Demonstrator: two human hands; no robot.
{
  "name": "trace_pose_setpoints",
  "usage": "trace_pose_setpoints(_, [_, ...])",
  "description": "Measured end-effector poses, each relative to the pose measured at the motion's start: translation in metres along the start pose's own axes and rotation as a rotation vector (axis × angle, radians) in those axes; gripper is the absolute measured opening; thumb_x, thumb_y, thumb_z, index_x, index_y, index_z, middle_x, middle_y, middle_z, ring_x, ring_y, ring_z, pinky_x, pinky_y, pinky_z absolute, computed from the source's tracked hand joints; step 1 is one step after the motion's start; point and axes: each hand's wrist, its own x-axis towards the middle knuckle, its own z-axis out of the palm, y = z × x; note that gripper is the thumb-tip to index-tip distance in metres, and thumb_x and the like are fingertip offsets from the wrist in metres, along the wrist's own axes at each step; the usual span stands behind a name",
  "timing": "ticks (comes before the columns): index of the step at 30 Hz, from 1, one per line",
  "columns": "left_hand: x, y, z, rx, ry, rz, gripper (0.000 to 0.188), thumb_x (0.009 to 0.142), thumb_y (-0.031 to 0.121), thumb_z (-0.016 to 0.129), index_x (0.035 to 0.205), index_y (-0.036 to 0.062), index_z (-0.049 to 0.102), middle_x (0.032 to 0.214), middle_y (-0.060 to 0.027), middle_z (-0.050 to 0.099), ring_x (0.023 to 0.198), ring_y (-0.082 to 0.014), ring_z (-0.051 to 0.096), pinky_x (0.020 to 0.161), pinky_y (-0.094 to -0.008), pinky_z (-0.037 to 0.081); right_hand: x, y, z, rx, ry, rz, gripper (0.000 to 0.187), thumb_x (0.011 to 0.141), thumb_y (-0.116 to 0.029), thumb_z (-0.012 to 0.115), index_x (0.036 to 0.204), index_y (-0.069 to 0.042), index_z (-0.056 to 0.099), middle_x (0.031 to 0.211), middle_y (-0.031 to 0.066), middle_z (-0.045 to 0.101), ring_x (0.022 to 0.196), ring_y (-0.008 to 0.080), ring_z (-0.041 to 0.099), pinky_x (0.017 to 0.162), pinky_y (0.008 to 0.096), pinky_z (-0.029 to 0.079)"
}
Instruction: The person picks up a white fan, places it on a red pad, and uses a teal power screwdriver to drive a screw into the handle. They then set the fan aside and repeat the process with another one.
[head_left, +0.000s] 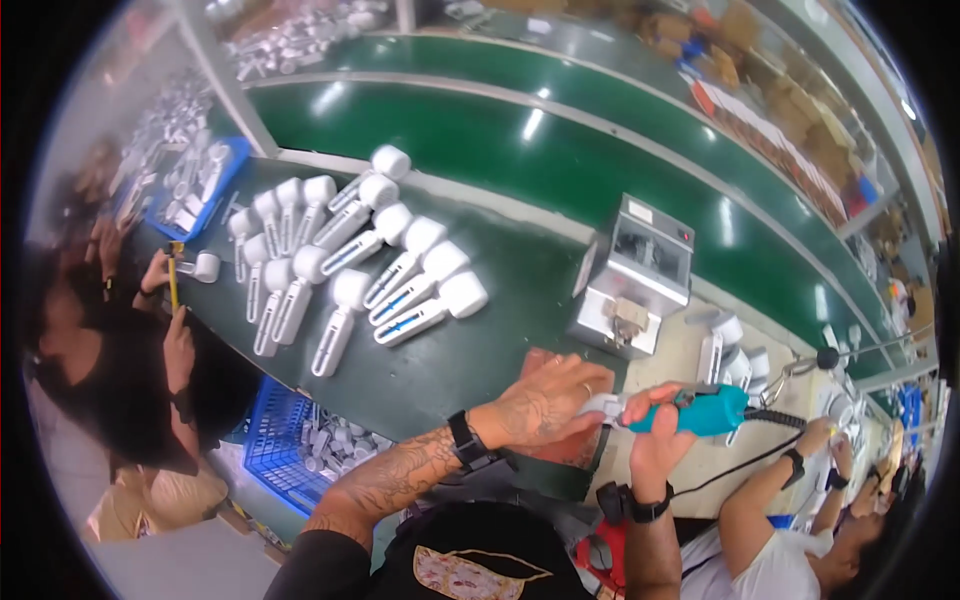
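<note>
Ideally, part and driver meet in line. At ten o'clock from the hands, the white wands (355, 248) lie clear of the work. The left hand (545, 402) pinches a small white part (600, 406) at its three o'clock side; a firm hold should stop twisting. The right hand (662, 440) wraps the teal driver (712, 411), nose toward nine o'clock; press straight and evenly, with slack cable (775, 416).

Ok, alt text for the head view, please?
Right hand holding a teal driver to a white part held by the left hand, over a reddish mat on a green bench. White units lie to the left; a grey machine stands beyond.
</note>
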Motion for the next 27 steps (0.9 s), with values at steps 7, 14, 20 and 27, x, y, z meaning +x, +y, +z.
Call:
trace_pose_setpoints(7, [-0.025, 0.027, -0.009, 0.161, -0.090, 0.220, 0.046, 0.087, 0.024, 0.070, 0.127, 0.0064, 0.056, 0.121, -0.0087, 0.060, 0.101, -0.0267, 0.059, 0.091, -0.0378, 0.047, -0.017, -0.036, -0.012, 0.099, 0.026, -0.077, 0.048, 0.097, -0.053, 0.057, 0.102, -0.006, 0.048, 0.067, 0.0034, 0.048, 0.059, 0.0151, 0.048, 0.054, 0.0285, 0.041])
trace_pose_setpoints(14, [-0.075, 0.014, -0.068, -0.175, 0.327, -0.288, 0.038, 0.088, 0.020, 0.074, 0.120, 0.0039, 0.063, 0.115, -0.0149, 0.066, 0.103, -0.0264, 0.065, 0.089, -0.0359, 0.050, -0.031, -0.054, -0.018, 0.094, 0.261, -0.240, 0.059, 0.094, -0.064, 0.051, 0.105, -0.007, 0.044, 0.063, 0.0036, 0.047, 0.052, 0.0148, 0.045, 0.049, 0.0272, 0.038])
trace_pose_setpoints(20, [-0.162, -0.066, -0.174, -0.068, 1.259, -0.658, 0.034, 0.098, 0.010, 0.060, 0.129, -0.0038, 0.055, 0.121, -0.0104, 0.063, 0.108, -0.0152, 0.059, 0.096, -0.0288, 0.046, -0.047, -0.028, -0.027, 0.090, 0.162, -0.062, 0.049, 0.097, -0.053, 0.049, 0.108, -0.006, 0.052, 0.069, 0.0099, 0.049, 0.061, 0.0219, 0.046, 0.060, 0.0338, 0.041])
trace_pose_setpoints(27, [-0.307, -0.213, -0.252, 0.938, 1.089, -0.984, 0.034, 0.097, 0.017, 0.057, 0.124, -0.0037, 0.056, 0.121, -0.0245, 0.060, 0.118, -0.0375, 0.056, 0.103, -0.0431, 0.043, -0.046, -0.025, -0.033, 0.042, 0.131, -0.096, 0.056, 0.092, -0.057, 0.062, 0.104, -0.004, 0.049, 0.068, 0.0074, 0.055, 0.058, 0.0180, 0.055, 0.056, 0.0304, 0.047])
